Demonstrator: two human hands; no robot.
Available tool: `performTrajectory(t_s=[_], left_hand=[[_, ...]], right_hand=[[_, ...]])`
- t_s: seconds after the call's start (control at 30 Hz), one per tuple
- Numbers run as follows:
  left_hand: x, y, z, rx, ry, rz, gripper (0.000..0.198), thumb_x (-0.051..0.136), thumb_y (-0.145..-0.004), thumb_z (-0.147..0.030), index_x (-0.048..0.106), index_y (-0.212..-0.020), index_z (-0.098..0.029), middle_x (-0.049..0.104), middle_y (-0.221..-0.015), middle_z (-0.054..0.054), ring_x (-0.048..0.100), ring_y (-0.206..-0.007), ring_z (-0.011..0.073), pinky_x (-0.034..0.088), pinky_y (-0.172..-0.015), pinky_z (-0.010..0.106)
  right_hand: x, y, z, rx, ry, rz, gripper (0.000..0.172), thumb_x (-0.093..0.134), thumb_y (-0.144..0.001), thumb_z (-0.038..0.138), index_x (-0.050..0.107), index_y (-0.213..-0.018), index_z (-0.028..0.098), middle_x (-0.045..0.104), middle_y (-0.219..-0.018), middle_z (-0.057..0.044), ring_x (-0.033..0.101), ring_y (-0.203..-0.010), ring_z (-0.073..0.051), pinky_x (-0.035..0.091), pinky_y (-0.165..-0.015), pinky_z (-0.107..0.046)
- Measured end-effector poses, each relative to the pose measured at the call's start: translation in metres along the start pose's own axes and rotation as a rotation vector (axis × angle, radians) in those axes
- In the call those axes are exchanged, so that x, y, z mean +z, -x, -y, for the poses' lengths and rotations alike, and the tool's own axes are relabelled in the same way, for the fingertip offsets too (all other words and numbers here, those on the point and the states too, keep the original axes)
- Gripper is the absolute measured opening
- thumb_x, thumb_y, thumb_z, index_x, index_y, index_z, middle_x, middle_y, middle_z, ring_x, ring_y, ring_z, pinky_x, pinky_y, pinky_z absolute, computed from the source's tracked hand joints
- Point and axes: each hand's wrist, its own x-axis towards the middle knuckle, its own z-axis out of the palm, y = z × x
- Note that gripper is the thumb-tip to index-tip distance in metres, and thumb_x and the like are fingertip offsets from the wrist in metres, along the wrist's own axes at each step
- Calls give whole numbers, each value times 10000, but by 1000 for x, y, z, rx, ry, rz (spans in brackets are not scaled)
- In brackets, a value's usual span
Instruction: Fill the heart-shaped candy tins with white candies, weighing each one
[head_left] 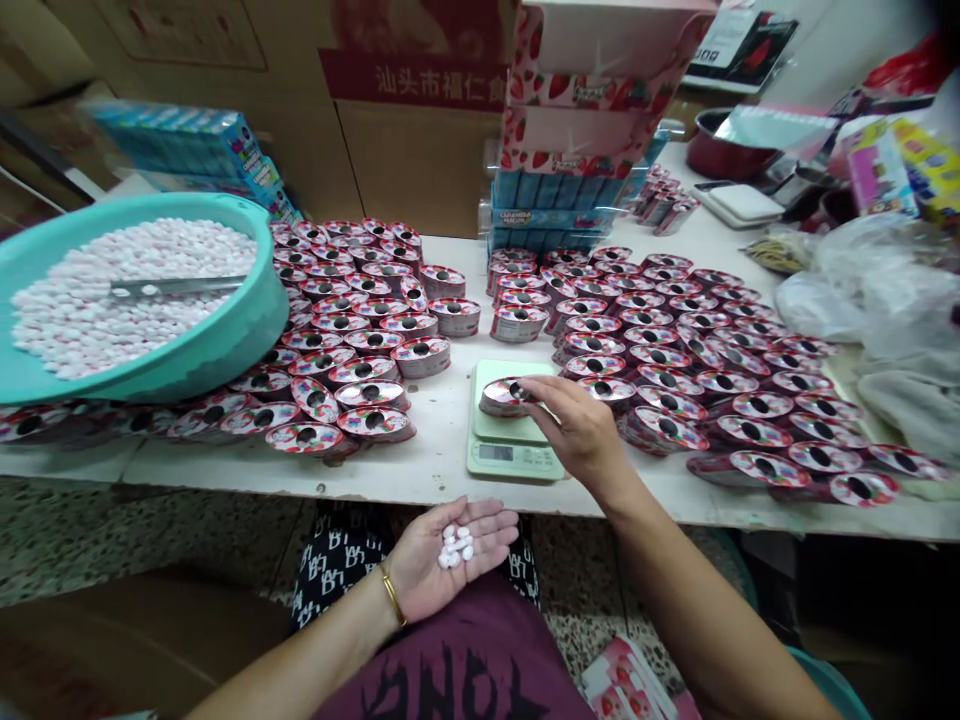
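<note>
My left hand [450, 555] is palm up above my lap, fingers stretched out, holding several small white candies [456, 546] on the palm. My right hand [574, 425] reaches over a pale green digital scale [477, 455]. Its thumb and fingers are pinched together at the hole of an oval red-and-white container [496, 395] on the scale's platform. Whatever is between those fingertips is hidden. The scale's display [496, 453] shows digits too blurred to read surely. A turquoise basin [187, 375] at the left holds a heap of white candies [90, 290] with a metal scoop [176, 287] on top.
Many more oval containers [373, 422] stand left of the scale, and others [667, 428] crowd its right. Strawberry-patterned display boxes [577, 130] are stacked behind on blue boxes [551, 215]. Plastic bags [862, 280] lie at the right. The white table [420, 480] ends before my lap.
</note>
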Motion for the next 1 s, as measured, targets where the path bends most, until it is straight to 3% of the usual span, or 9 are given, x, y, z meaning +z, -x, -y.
performTrajectory(t_s=[0.13,0.27,0.33,0.47,0.63,1.0], left_hand=[[1,0,-1,-2,32,1,387,391,-808,-318,543,-1024,-36,570,-1069,174,527,-992,224,326,-914,350],[2,-3,-1,-1,89,-8,367,391,-806,-354,568,-966,-75,624,-930,123,569,-887,172,360,-868,304],[1,-3,-1,-24,74,-19,387,389,-804,-367,551,-1006,-79,608,-967,127,558,-906,167,365,-848,277],[2,-3,2,-74,35,-13,390,386,-804,-369,555,-992,-73,610,-936,131,565,-866,177,390,-781,280],[4,-4,6,-37,104,-42,249,433,-794,-284,582,-743,-91,606,-680,45,569,-660,110,396,-752,259],[2,-5,9,-27,91,-83,165,480,-770,-208,575,-783,-75,611,-700,40,568,-675,106,412,-732,257]], right_hand=[[-3,28,29,-17,-51,11,252,427,-809,142,537,-1034,168,586,-954,-81,519,-896,-155,445,-769,-320],[14,67,74,-170,-115,401,268,439,-807,173,511,-1063,140,577,-919,-92,503,-876,-172,452,-742,-314],[27,83,85,-196,-93,488,289,421,-813,159,486,-1093,132,560,-960,-108,483,-919,-187,441,-769,-332],[35,93,83,-166,-167,521,243,377,-843,192,506,-1043,139,544,-962,-85,470,-922,-166,427,-796,-300],[24,86,75,-81,-195,596,203,370,-849,224,534,-930,138,532,-896,-71,478,-826,-149,445,-719,-272],[30,93,75,-14,-229,554,194,364,-842,172,519,-951,134,518,-873,-72,469,-827,-152,432,-729,-286]])
